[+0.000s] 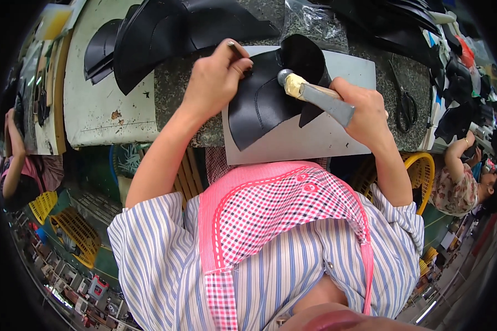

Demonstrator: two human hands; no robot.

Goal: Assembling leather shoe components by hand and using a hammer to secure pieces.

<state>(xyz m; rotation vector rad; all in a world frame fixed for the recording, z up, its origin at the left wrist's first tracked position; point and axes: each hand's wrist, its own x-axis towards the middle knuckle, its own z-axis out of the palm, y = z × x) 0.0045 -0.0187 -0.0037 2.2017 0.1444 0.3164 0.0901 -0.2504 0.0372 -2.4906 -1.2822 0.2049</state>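
Note:
A curved black leather piece [268, 107] with a stitched seam rests on a pale grey-white board [337, 135], and part of it folds up at the far side. At its left edge, my left hand [215, 77] pinches a short dark metal rod [233, 48] that looks like a punch; its lower tip is hidden by my fingers. My right hand [364, 107] grips a hammer [326, 103] over the right part of the leather. The hammer has a round metal face, yellow wrapping and a flat wedge-shaped end. Its round face is apart from the rod.
Stacked black leather pieces [157, 36] lie at the far left of the table. A clear plastic bag [315, 25] sits at the back, and black scissors [406, 107] lie at the right. Yellow baskets [419, 176] stand below the table. Co-workers are at both sides.

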